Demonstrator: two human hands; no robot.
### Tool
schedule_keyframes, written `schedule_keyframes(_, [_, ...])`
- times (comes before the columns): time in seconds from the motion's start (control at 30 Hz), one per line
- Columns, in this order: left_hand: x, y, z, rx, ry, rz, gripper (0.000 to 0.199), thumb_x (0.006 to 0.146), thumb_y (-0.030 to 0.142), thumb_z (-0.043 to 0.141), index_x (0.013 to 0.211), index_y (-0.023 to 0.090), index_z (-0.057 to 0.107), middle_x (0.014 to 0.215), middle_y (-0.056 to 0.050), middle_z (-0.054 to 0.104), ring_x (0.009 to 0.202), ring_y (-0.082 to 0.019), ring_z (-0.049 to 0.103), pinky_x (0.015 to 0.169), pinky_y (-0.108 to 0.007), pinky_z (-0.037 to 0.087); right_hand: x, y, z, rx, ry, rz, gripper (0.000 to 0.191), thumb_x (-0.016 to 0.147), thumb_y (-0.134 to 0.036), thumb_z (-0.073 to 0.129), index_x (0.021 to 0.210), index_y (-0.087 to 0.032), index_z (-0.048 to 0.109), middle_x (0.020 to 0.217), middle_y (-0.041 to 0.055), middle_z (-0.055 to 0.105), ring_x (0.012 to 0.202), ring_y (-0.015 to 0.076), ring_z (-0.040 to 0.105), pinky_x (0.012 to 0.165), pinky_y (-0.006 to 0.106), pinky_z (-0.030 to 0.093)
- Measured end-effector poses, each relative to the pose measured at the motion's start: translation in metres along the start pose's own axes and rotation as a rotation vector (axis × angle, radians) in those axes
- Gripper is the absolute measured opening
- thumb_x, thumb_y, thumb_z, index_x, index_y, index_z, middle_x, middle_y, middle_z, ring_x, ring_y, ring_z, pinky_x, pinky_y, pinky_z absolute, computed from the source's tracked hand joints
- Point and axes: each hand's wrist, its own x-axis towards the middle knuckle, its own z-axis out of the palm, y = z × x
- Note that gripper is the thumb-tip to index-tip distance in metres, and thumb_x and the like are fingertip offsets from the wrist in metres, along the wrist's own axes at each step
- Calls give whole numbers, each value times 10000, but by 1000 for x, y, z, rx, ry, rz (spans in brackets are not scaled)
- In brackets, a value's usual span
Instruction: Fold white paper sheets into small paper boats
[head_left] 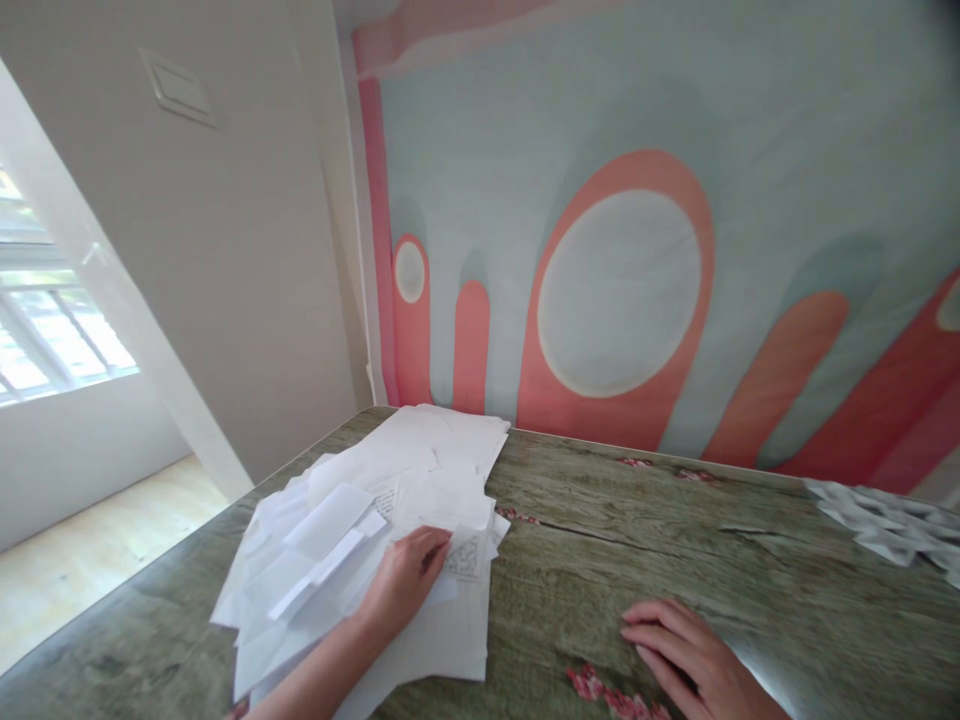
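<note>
- The white paper pile lay beneath the left grip, spreading mostly toward 9 and 12 o'clock; that grip was narrowed, though whether it pinched a sheet could not be told.
- At its 3 o'clock, a printed sheet showed illegible marks.
- The right grip, loosely parted, hovered or rested above the woodgrain counter.
- Pleated paper lay at its 2 o'clock.

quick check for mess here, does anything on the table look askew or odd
Yes, the pile of papers under the left hand: its sheets lie at differing angles with edges jutting out unevenly, and smaller pieces lie skewed on top. No spill shows.
</note>
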Motion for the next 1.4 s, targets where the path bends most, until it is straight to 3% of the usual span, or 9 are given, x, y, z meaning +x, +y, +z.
schedule_keyframes(0.3, [-1, -1, 3, -48, 138, -95, 119, 842, 218, 455, 821, 192, 569, 754, 4, 656, 715, -143, 624, 541, -186, 464, 2, 0, 1, -6, -28, 8, 193, 877, -209, 456, 1005, -242, 597, 1008, 70, 596, 960, 179, 572, 830, 291, 485])
schedule_keyframes(0.47, [-5, 16, -2, 96, 251, 172, 102, 848, 202, 478, 897, 203, 568, 831, -18, 670, 877, -185, 623, 749, -278, 502, 1, -3, -2, -35, -24, -10, 206, 883, -202, 445, 1017, -244, 595, 1002, 63, 610, 958, 172, 582, 828, 277, 494])
schedule_keyframes(0.57, [-8, 41, -2, 146, 141, 414, 159, 870, 146, 443, 959, 208, 560, 818, -7, 670, 763, -143, 633, 853, -312, 469, -2, -1, 1, -80, 38, -36, 263, 860, -228, 502, 1117, -252, 552, 1057, 57, 611, 972, 169, 590, 844, 257, 496])
schedule_keyframes(0.77, [-6, 103, 25, 272, -181, 731, 167, 900, 180, 383, 980, 160, 528, 724, -35, 617, 629, -157, 596, 593, -261, 485, -7, -6, 5, -132, 165, -67, 509, 821, -274, 575, 1295, -212, 400, 1174, 96, 571, 875, 153, 627, 811, 225, 504])
schedule_keyframes(0.9, [1, 131, 57, 264, -286, 789, 149, 895, 192, 384, 908, 157, 528, 714, -28, 610, 576, -159, 583, 552, -268, 470, -2, -18, -7, -100, 102, -66, 315, 826, -287, 567, 1133, -218, 558, 1042, 72, 632, 909, 190, 601, 787, 272, 494])
schedule_keyframes(1.03, [9, 141, 70, 207, -375, 646, 181, 900, 242, 407, 1042, 189, 504, 786, -22, 643, 649, -174, 618, 596, -269, 483, 2, -13, -24, -56, 20, -2, 168, 872, -202, 475, 892, -218, 642, 778, 37, 650, 736, 180, 574, 643, 307, 448])
schedule_keyframes(1.17, [17, 131, 70, 106, -412, 390, 575, 752, 383, 628, 1245, 206, 391, 1007, -71, 639, 873, -236, 614, 759, -322, 485, 2, 6, -37, 16, 10, 57, 172, 873, -247, 491, 858, -230, 662, 777, 37, 663, 795, 185, 573, 707, 322, 426])
schedule_keyframes(1.27, [23, 118, 73, -19, -395, 291, 396, 774, 217, 579, 1160, 220, 488, 1041, -46, 638, 939, -210, 595, 827, -298, 449, 0, 14, -43, 84, -24, 125, 211, 882, -310, 481, 836, -242, 675, 769, 24, 670, 745, 163, 589, 738, 318, 420])
schedule_keyframes(1.4, [27, 111, 76, -189, -394, 217, 180, 853, 197, 456, 903, 222, 627, 856, -3, 671, 802, -159, 614, 729, -223, 443, -1, 14, -50, 169, -31, 296, 267, 865, -388, 488, 768, -227, 677, 763, 14, 660, 709, 156, 588, 686, 272, 436])
